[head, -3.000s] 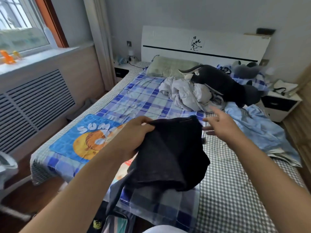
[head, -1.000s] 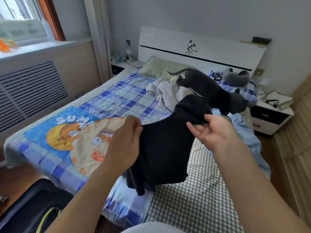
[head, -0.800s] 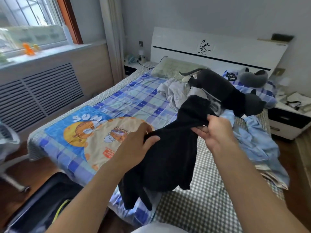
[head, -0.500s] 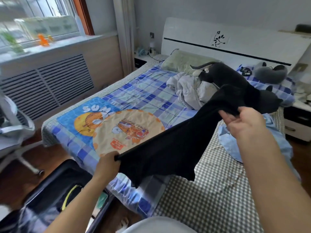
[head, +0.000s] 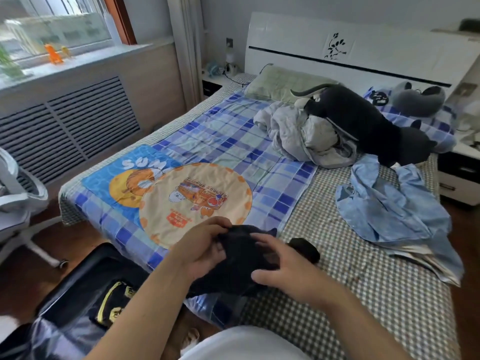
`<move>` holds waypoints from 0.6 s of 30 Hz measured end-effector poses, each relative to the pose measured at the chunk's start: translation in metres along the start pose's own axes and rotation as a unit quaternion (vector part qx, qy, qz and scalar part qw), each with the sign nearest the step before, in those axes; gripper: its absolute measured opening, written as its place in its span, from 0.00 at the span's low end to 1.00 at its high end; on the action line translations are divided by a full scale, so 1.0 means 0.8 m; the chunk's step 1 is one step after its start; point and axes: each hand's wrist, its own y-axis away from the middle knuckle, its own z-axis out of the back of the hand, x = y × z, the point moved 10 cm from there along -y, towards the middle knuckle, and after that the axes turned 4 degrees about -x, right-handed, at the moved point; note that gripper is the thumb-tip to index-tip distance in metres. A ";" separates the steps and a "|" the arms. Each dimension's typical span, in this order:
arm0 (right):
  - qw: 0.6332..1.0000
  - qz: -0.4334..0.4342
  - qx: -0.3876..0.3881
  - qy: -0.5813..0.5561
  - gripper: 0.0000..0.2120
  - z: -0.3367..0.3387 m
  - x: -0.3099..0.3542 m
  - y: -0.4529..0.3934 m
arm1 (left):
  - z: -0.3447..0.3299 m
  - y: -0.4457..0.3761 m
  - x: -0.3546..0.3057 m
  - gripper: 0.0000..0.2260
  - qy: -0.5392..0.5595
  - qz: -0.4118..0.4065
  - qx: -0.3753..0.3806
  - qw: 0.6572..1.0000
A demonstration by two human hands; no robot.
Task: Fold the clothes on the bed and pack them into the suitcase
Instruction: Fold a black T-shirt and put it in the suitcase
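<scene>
A black garment (head: 244, 258) is bunched between my hands over the near edge of the bed (head: 337, 294). My left hand (head: 200, 245) grips its left side, fingers curled into the cloth. My right hand (head: 280, 266) holds the right side, fingers over the top and thumb underneath. The open black suitcase (head: 85, 289) lies on the floor at lower left, with a black and yellow item (head: 114, 305) inside. Further up the bed lie a light blue shirt (head: 389, 203), a pale grey crumpled garment (head: 298, 136) and a black garment (head: 363, 126).
A cartoon-print cloth (head: 192, 201) is spread on the blue checked sheet. A white office chair (head: 18, 201) stands at the left by the radiator cover. White nightstands flank the headboard (head: 350, 50). A green pillow (head: 280, 83) and a grey plush (head: 418, 98) lie near it.
The black garment was stretched wide between my hands; now my hands have come together low near the bed edge, with the cloth gathered into a compact bundle.
</scene>
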 end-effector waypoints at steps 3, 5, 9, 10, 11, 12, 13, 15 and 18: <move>0.992 0.075 -0.052 0.083 0.40 -0.026 0.000 -0.008 | -0.007 0.000 0.007 0.11 0.031 0.012 -0.014 0.999; 0.980 0.099 -0.147 0.088 0.27 0.001 0.008 -0.004 | -0.008 -0.001 0.006 0.10 0.049 0.015 -0.023 0.998; 0.957 0.130 -0.260 0.012 0.10 0.050 0.046 0.015 | -0.030 0.013 -0.020 0.14 0.018 -0.057 0.025 0.998; 0.956 0.126 -0.260 -0.044 0.10 0.056 0.058 0.016 | -0.041 0.021 -0.029 0.17 -0.010 -0.094 0.053 0.994; 0.955 0.122 -0.258 -0.082 0.09 0.061 0.071 0.016 | -0.052 0.032 -0.037 0.21 -0.054 -0.135 0.073 0.987; 0.952 0.128 -0.262 -0.096 0.08 0.070 0.087 0.017 | -0.063 0.044 -0.042 0.24 -0.115 -0.179 0.082 0.974; 0.947 0.143 -0.271 -0.093 0.07 0.079 0.106 0.019 | -0.076 0.057 -0.044 0.26 -0.177 -0.216 0.085 0.957; 0.935 0.184 -0.292 -0.075 0.05 0.098 0.143 0.025 | -0.097 0.080 -0.043 0.28 -0.263 -0.272 0.064 0.924; 0.925 0.223 -0.305 -0.034 0.03 0.114 0.188 0.027 | -0.106 0.101 -0.057 0.14 -0.290 -0.369 -0.010 0.883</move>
